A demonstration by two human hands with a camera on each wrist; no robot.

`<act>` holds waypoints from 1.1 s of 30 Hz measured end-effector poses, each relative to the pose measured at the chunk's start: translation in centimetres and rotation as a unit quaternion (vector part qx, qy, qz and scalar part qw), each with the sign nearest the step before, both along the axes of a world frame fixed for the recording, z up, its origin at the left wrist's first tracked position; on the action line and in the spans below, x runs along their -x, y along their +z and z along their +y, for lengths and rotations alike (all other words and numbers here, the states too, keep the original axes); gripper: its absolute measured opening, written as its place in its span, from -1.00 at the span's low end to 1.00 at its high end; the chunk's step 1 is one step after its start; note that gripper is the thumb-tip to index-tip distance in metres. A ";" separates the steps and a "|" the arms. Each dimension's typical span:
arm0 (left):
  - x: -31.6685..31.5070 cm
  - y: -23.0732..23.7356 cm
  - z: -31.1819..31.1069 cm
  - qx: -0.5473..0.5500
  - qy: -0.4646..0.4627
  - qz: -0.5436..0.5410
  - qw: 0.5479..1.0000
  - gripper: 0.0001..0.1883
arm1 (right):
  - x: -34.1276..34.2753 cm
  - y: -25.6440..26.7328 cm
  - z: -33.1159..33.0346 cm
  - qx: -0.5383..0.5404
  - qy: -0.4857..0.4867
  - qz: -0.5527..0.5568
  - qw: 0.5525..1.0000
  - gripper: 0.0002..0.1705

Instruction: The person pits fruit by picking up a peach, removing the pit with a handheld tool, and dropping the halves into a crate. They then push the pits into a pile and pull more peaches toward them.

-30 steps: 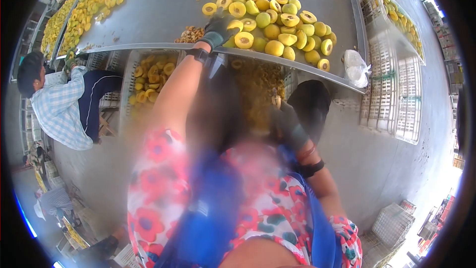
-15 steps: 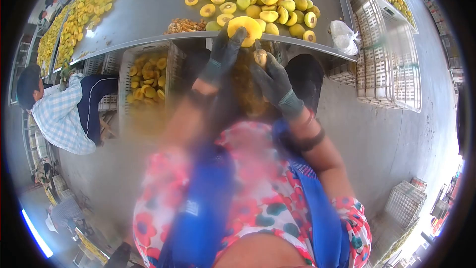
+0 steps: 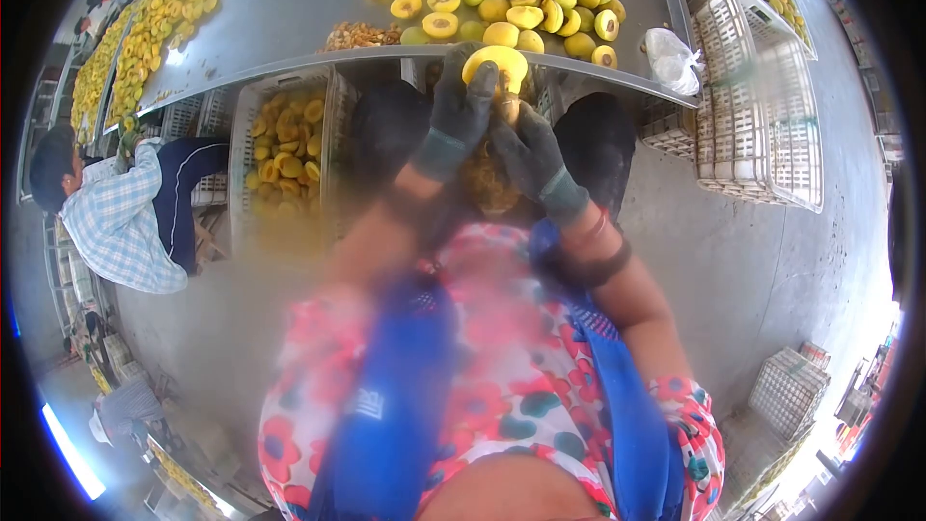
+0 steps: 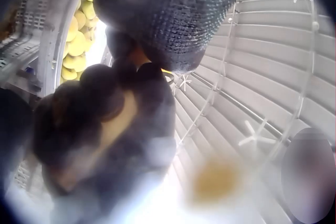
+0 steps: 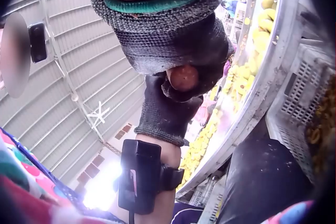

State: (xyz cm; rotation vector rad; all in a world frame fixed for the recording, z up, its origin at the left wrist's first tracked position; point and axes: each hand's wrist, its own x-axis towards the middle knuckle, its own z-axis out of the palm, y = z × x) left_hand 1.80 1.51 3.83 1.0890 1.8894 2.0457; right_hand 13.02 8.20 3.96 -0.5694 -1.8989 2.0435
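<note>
My gloved left hand point(image 3: 455, 121) holds a halved yellow peach point(image 3: 502, 60) just past the table's near edge, with the thumb over its near side. In my gloved right hand point(image 3: 529, 150) is a tool with a wooden handle point(image 3: 509, 110), its upper end right at the peach half. The handle shows between the curled fingers in the left wrist view, and its rounded butt point(image 5: 184, 77) in the right wrist view. The tool's working end is hidden by the fruit. Beyond the hands, a pile of whole and halved peaches point(image 3: 526, 15) lies on the metal table point(image 3: 299, 10).
Brown pit scraps point(image 3: 362, 36) lie near the table edge, left of the peaches. A white crate point(image 3: 241, 121) of peach halves stands at left below the table. A plastic bag point(image 3: 669, 63) sits at the right corner beside stacked crates point(image 3: 752, 125). Another person point(image 3: 130, 217) works at left.
My left hand has come back from the pile with a peach half. The right hand has risen from my lap with the tool, and both hands have come together at the fruit.
</note>
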 end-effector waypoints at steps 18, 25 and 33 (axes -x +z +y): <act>-0.4 0.9 -0.3 -0.012 -0.075 -0.317 0.945 -0.50 | -1.7 0.8 0.9 0.258 0.182 -0.025 0.948 -0.78; 0.7 -0.3 -0.5 -0.008 -0.029 -0.023 0.999 -0.59 | -0.9 0.1 1.5 -0.253 0.025 -0.010 0.967 -0.73; 1.5 -1.0 -0.9 -0.002 0.063 0.013 0.998 -0.60 | -1.1 -1.2 1.3 -0.484 0.040 -0.177 0.856 -0.74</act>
